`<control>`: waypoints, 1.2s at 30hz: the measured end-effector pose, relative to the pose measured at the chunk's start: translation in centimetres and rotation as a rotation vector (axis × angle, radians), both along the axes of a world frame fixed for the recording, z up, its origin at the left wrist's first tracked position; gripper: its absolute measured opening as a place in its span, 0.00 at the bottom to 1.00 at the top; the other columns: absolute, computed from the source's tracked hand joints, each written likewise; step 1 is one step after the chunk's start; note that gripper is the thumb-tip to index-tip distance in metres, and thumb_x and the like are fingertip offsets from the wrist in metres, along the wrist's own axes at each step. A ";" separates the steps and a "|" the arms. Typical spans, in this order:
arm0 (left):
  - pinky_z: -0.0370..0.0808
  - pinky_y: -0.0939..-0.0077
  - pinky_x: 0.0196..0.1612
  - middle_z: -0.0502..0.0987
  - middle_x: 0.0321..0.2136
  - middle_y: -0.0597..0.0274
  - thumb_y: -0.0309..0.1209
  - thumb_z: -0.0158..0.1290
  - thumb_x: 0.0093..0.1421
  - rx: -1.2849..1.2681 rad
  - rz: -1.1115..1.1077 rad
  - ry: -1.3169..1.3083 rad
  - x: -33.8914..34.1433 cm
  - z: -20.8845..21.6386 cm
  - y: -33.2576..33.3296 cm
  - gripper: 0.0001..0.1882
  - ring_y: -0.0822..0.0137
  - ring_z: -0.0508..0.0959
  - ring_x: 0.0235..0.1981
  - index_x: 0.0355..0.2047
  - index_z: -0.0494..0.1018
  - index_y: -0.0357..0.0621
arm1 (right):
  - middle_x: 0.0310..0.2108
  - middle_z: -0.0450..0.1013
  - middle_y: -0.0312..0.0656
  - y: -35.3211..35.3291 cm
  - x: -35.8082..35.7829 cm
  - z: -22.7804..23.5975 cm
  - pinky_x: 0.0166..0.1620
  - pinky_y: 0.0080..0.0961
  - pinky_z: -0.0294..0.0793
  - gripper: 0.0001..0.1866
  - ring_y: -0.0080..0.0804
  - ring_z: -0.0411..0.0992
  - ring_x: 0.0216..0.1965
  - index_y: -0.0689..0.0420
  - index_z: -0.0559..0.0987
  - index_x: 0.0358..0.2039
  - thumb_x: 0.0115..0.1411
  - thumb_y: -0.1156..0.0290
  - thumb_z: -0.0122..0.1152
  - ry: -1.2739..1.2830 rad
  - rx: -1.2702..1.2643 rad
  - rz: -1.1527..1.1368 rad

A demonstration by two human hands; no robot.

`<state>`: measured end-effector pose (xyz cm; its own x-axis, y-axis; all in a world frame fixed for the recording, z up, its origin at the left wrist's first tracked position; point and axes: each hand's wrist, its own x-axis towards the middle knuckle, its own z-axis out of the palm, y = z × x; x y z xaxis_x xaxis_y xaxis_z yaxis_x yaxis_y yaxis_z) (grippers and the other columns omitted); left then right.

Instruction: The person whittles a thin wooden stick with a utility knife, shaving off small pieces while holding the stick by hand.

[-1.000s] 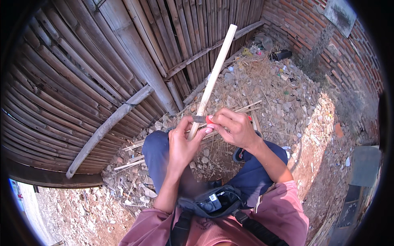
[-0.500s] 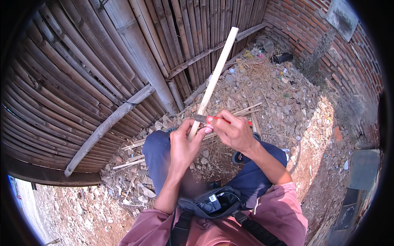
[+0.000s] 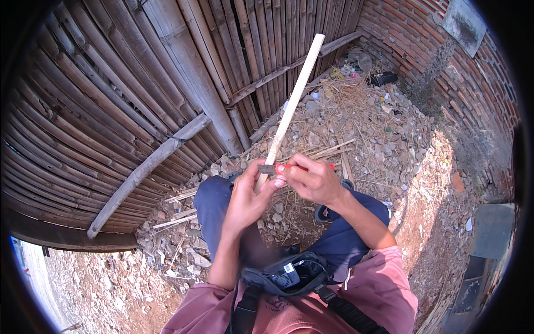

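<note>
My left hand (image 3: 247, 196) is wrapped round the lower end of a long pale wooden stick (image 3: 293, 108), which slants up and away to the right. In my right hand (image 3: 317, 182) is a knife (image 3: 267, 169) with a red handle and a short grey blade. The blade lies across the stick just above my left thumb. My left thumb and the fingers of my right hand come together near the blade, and part of the handle is hidden in my grip.
A bamboo wall (image 3: 133, 100) rises on the left and ahead, with a brick wall (image 3: 411, 39) at the far right. Stones and straw cover the ground (image 3: 384, 145). Thin wooden strips (image 3: 175, 220) lie by my left knee. An open black bag (image 3: 289, 274) rests at my waist.
The knife and my right hand have shifted slightly down and to the left along the stick. The stick's upper end has tipped a little farther up and right.
</note>
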<state>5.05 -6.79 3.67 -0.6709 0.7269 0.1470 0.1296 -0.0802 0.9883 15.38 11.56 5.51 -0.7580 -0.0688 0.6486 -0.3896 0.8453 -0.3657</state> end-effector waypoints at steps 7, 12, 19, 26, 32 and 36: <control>0.72 0.83 0.44 0.80 0.41 0.71 0.25 0.62 0.70 -0.076 -0.009 -0.019 0.4 0.5 -0.3 0.16 0.83 0.74 0.41 0.55 0.75 0.36 | 0.34 0.75 0.40 -0.4 0.1 0.0 0.25 0.34 0.79 0.10 0.36 0.80 0.25 0.55 0.83 0.41 0.59 0.74 0.73 0.026 0.022 -0.040; 0.68 0.86 0.38 0.79 0.36 0.74 0.26 0.62 0.70 -0.042 0.036 0.020 0.7 0.0 0.0 0.14 0.84 0.69 0.34 0.54 0.76 0.35 | 0.34 0.75 0.39 -0.5 0.1 -0.1 0.25 0.34 0.79 0.09 0.36 0.81 0.25 0.54 0.83 0.41 0.59 0.74 0.73 0.043 0.030 -0.060; 0.62 0.85 0.31 0.77 0.32 0.76 0.26 0.62 0.70 -0.126 0.072 0.087 0.6 0.9 -0.3 0.10 0.86 0.65 0.29 0.50 0.78 0.36 | 0.34 0.73 0.40 -0.7 0.3 -0.1 0.24 0.35 0.78 0.09 0.36 0.80 0.25 0.54 0.82 0.39 0.60 0.73 0.73 0.033 0.067 -0.095; 0.60 0.85 0.29 0.76 0.30 0.77 0.26 0.61 0.71 -0.117 0.153 0.055 1.3 0.3 0.4 0.08 0.86 0.64 0.29 0.47 0.79 0.36 | 0.34 0.73 0.40 -1.2 0.3 -0.1 0.24 0.35 0.79 0.12 0.36 0.80 0.25 0.53 0.84 0.44 0.60 0.73 0.72 0.028 0.065 -0.166; 0.71 0.72 0.28 0.75 0.20 0.58 0.32 0.66 0.67 -0.232 0.230 0.159 1.4 1.4 0.3 0.12 0.78 0.68 0.24 0.39 0.80 0.34 | 0.34 0.72 0.40 -1.7 0.5 -0.1 0.26 0.35 0.80 0.15 0.37 0.80 0.27 0.54 0.84 0.47 0.59 0.74 0.72 0.014 0.080 -0.196; 0.69 0.67 0.26 0.70 0.18 0.55 0.37 0.66 0.67 -0.298 0.259 0.235 1.5 2.1 0.4 0.16 0.74 0.66 0.21 0.33 0.79 0.34 | 0.35 0.73 0.41 -1.8 0.4 -0.2 0.27 0.35 0.80 0.15 0.37 0.79 0.26 0.55 0.83 0.47 0.59 0.75 0.72 0.046 0.054 -0.206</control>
